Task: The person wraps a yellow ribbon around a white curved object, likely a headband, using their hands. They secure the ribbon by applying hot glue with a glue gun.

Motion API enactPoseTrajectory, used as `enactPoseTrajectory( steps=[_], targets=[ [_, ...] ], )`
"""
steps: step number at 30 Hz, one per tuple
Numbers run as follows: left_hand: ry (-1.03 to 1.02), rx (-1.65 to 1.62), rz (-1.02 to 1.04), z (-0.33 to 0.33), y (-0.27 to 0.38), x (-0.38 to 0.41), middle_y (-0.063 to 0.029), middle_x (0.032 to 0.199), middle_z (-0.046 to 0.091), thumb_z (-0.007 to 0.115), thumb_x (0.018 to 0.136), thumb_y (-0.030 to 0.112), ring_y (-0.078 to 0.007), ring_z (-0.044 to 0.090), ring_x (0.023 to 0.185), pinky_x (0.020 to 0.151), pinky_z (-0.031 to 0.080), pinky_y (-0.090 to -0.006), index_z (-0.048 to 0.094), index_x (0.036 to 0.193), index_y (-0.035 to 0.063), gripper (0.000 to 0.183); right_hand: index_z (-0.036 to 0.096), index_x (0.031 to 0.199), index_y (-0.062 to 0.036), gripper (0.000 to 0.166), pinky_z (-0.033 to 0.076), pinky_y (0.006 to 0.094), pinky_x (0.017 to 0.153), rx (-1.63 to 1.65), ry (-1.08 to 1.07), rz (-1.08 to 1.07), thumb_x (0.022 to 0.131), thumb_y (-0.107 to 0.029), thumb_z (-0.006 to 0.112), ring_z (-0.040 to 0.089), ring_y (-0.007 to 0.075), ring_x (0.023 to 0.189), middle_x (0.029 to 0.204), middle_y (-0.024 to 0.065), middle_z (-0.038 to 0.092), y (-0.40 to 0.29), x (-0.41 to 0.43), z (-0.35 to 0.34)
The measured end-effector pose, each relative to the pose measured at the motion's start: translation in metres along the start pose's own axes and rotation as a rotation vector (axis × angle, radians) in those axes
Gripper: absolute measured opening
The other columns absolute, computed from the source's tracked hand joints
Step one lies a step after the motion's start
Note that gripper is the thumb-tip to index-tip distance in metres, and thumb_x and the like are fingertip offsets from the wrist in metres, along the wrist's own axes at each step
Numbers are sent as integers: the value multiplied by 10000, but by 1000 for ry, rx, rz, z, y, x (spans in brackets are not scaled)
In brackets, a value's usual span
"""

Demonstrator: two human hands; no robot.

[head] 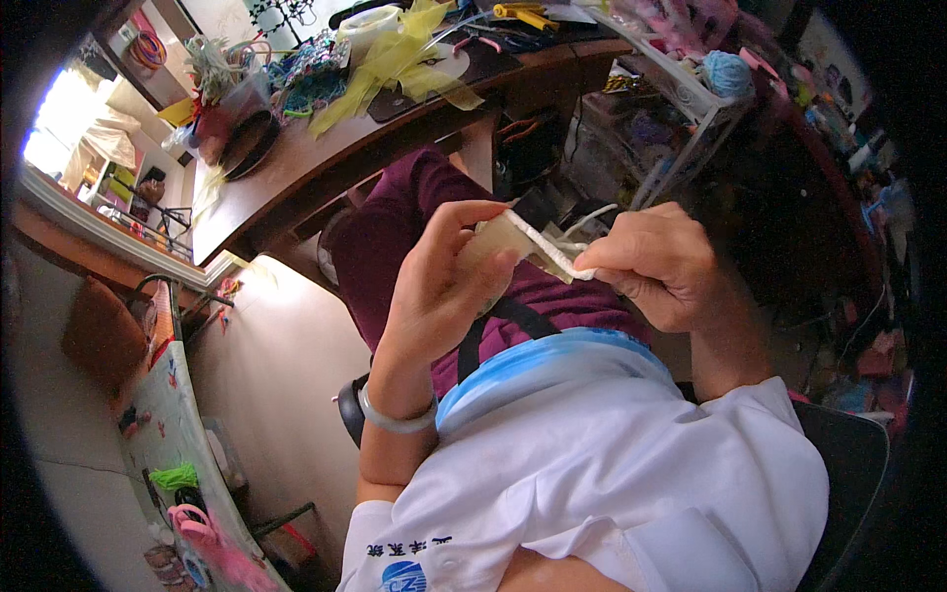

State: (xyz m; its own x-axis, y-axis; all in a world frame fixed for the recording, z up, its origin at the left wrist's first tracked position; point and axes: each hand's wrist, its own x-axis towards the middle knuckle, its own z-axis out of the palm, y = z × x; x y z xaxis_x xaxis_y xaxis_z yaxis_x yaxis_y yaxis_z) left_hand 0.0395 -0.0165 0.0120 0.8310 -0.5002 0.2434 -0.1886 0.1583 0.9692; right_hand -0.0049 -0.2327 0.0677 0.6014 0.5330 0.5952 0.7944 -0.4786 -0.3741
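Note:
My left hand point(444, 288) holds a flat, pale cream piece point(494, 238), possibly card, between thumb and fingers above my lap. A thick white cord or strip point(544, 243) runs along its upper edge. The fingers of my right hand point(662, 263) pinch the end of this strip at the piece's right corner. Another thin white strand point(595, 214) loops up behind, near my right knuckles; where it leads is hidden. My left palm and thumb cover part of the cream piece.
Ahead is a wooden desk point(296, 174) bearing sheer yellow ribbon point(403, 63), a yellow-handled tool point(525, 15) and a tub of yarn point(222, 89). A white metal rack point(684, 103) carries a blue yarn ball point(727, 72). At the lower left, a covered table point(159, 414) holds pink scissors point(194, 524).

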Motion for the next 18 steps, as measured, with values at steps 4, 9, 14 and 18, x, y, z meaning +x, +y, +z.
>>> enactPoseTrajectory(
  steps=[4, 9, 14, 18],
  targets=[
    [154, -53, 91, 3, 0, 3, -41, 864, 559, 601, 852, 146, -42, 497, 698, 566, 395, -159, 430, 1132, 24, 351, 607, 831, -25, 89, 396, 330, 459, 59, -23, 86, 744, -24, 623, 530, 260, 513, 597, 102, 512, 14, -12, 10],
    [200, -297, 123, 7, -6, 7, -30, 858, 555, 594, 856, 211, -15, 448, 595, 490, 349, -139, 425, 1180, 20, 412, 611, 850, -23, 75, 359, 249, 463, 242, 124, 203, 839, -76, 559, 467, 128, 487, 574, 25, 489, 50, -29, 67],
    [208, -620, 139, 18, -15, 9, 29, 644, 465, 543, 879, 293, -9, 380, 484, 407, 306, -143, 430, 1181, 15, 425, 613, 916, -64, 153, 349, 189, 504, 641, 196, 583, 915, -155, 490, 418, 27, 567, 629, -41, 470, 51, -23, 110],
    [1, -835, 218, 6, -16, 8, 0, 696, 488, 565, 864, 269, 10, 378, 459, 391, 310, -122, 441, 1093, 26, 357, 616, 916, -45, 146, 426, 225, 577, 303, 181, 240, 888, -164, 535, 493, 54, 644, 724, -10, 564, 60, -15, 102]
  ],
)
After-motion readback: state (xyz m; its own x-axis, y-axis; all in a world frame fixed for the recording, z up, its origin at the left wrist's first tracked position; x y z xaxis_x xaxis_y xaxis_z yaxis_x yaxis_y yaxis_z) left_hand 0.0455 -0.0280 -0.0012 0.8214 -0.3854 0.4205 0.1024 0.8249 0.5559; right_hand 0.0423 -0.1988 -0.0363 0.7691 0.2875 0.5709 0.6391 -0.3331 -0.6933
